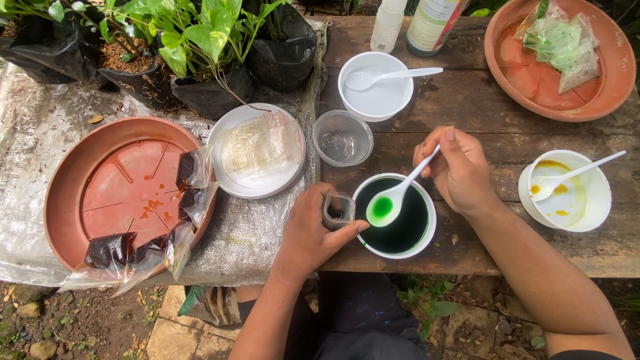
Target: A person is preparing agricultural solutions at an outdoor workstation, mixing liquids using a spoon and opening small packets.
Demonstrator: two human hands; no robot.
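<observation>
My right hand [459, 168] holds a white plastic spoon [393, 197] with green liquid in its scoop, just above a white bowl [427, 235] of dark green liquid. My left hand [309, 235] grips a small clear plastic bag [339, 209], its mouth held open beside the bowl's left rim. The spoon's scoop hangs a little to the right of the bag.
A clear empty cup [343, 137], a white bowl with a spoon [375, 85] and two bottles [412, 24] stand behind. A white bowl with yellow residue [595, 200] sits right. Terracotta saucers hold filled bags at left [67, 193] and top right [603, 87]. A white plate [233, 180] holds clear bags. Potted plants [200, 40] line the back.
</observation>
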